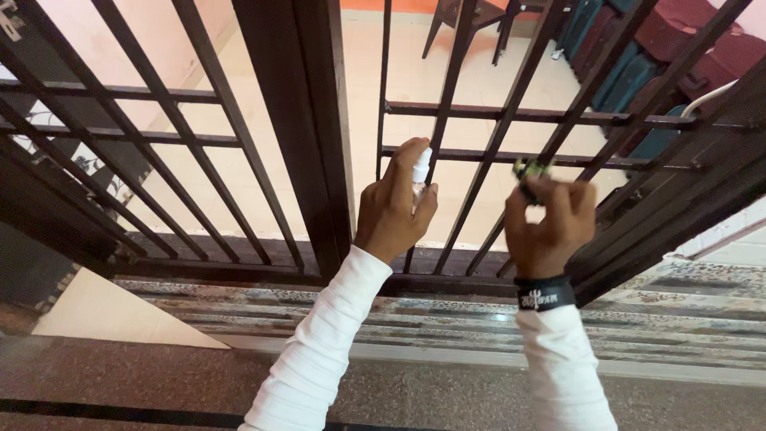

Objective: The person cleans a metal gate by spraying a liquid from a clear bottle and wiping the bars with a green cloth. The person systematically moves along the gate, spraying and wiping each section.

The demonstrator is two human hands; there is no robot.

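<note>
Dark metal grille gate (295, 136) fills view. Left hand (392, 209) clenched around small white spray bottle (420, 169), nozzle up against bars. Right hand (548, 227) grips small green-black item (530, 171), possibly scrub pad, blurred, pressed to bar. Black wristband (545, 294) on right wrist.

small white spray bottle (420, 169) upright, blurred green-black scrubber (530, 172) at gate bars

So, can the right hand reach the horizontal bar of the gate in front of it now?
Probably yes. The right hand is raised just before the horizontal bar, with only open air between. Its fingers already grip a small green-and-black object, though, so grasping the bar looks awkward.
</note>
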